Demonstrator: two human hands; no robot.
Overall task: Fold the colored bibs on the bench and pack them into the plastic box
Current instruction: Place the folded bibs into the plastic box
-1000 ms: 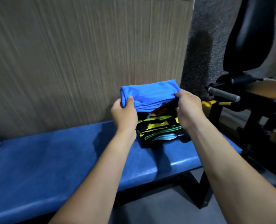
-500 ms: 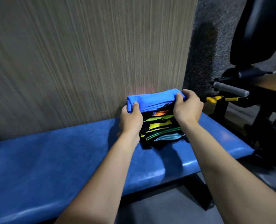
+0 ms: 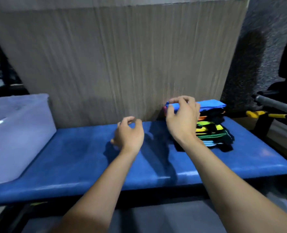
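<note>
A stack of folded bibs [image 3: 211, 130] in yellow, green, orange and black sits on the right part of the blue bench [image 3: 89, 158], against the wall. A folded blue bib [image 3: 211, 104] lies on top of the stack. My right hand [image 3: 181, 118] hovers in front of the stack's left side, fingers loosely curled, holding nothing. My left hand [image 3: 128, 133] hangs over the bench middle, also loosely curled and empty. A translucent plastic box [image 3: 16, 132] stands on the bench at the far left.
A wood-grain wall panel [image 3: 122, 64] rises right behind the bench. Dark gym equipment with a grey padded handle [image 3: 274, 104] and yellow parts stands to the right of the bench. Grey floor lies below the bench front edge.
Both hands have let go of the blue bib, which now lies on the stack, and have moved leftward. The view has swung left, bringing the plastic box into sight.
</note>
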